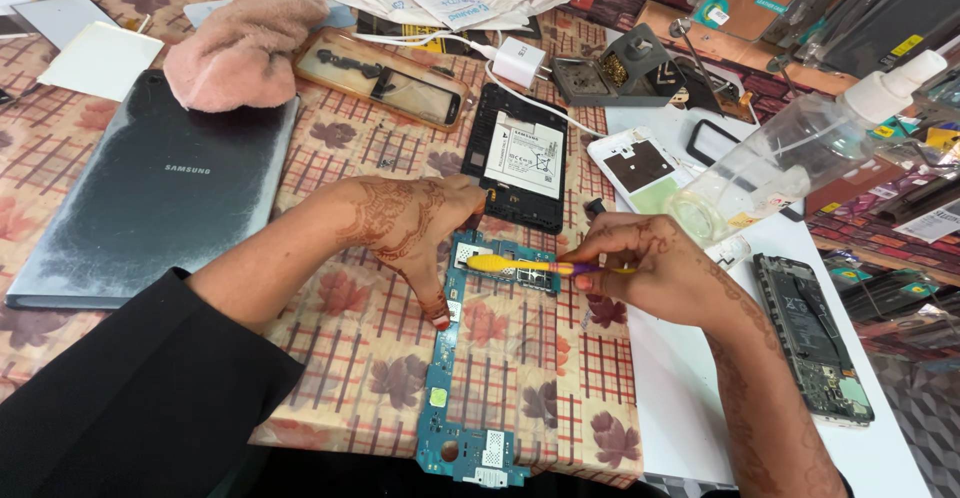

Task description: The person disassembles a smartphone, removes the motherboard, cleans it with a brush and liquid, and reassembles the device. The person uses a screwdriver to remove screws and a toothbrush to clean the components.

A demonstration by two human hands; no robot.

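A long blue-green circuit board (452, 398) lies on the patterned tablecloth, running from the centre toward the near edge. My left hand (405, 228) presses down on the board's left side with its fingertips. My right hand (655, 263) holds a small brush with a yellow head and purple handle (520, 265), its head resting on the board's upper part. Just beyond the board lies an opened black device (520, 158) with a white battery showing.
A grey tablet back cover (150, 198) lies at left with a pink cloth (245, 48) on its far end. A clear spray bottle (800, 148) lies at right, a white charger (518, 61) behind, and another opened phone (812, 338) on a white mat.
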